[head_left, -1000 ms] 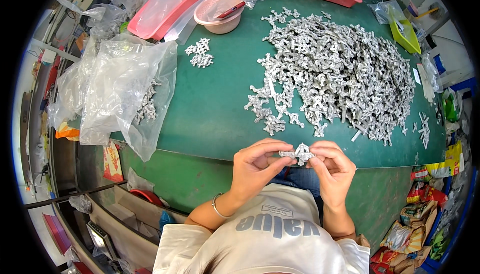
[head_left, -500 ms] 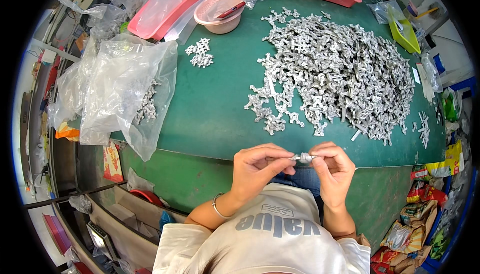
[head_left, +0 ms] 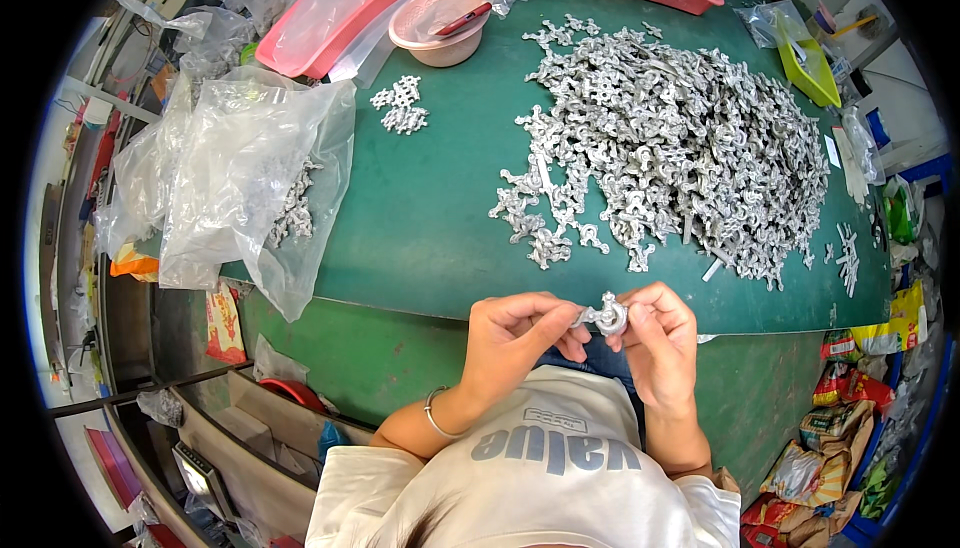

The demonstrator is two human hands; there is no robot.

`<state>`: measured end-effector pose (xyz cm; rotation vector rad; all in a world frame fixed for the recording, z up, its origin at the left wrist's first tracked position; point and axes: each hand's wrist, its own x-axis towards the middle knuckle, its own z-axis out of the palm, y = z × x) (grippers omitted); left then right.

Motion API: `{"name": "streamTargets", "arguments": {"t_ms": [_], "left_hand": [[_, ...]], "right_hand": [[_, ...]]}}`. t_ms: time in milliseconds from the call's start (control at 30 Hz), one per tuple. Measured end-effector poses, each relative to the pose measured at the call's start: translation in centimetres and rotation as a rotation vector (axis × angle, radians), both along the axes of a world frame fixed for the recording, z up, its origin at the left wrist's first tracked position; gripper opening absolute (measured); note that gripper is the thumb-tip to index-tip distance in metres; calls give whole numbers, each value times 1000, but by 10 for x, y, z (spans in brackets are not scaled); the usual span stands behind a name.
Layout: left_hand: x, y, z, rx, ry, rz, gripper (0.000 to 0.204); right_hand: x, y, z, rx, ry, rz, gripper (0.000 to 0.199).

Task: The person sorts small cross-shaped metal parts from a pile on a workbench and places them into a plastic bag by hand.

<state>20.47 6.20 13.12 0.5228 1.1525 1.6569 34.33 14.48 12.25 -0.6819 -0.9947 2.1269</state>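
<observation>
Left hand [head_left: 515, 333] and right hand [head_left: 655, 338], both closed, pinch one small metal part [head_left: 606, 317] near the table's [head_left: 440, 218] near edge.

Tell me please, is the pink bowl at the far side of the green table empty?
No, the pink bowl on the green table holds a small red object lying across its inside.

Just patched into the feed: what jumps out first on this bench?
The big heap of small grey metal castings spread across the right half of the green table dominates. At the near edge, the left hand and right hand pinch one small metal part between them. A crumpled clear plastic bag with a few castings inside lies on the left.
</observation>
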Motion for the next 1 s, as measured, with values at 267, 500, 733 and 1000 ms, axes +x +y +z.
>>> {"name": "streamTargets", "arguments": {"t_ms": [267, 500, 733, 1000], "left_hand": [[-3, -3, -2, 14, -78, -57, 15], [0, -1, 1, -1, -24, -8, 17], [-4, -4, -1, 39, -67, -59, 15], [-4, -7, 1, 68, -55, -82, 15]], "right_hand": [[2, 1, 0, -153, 102, 49, 9], [1, 0, 1, -179, 117, 55, 8], [1, 0, 0, -173, 132, 63, 10], [1, -2, 1, -138, 143, 56, 12]]}}
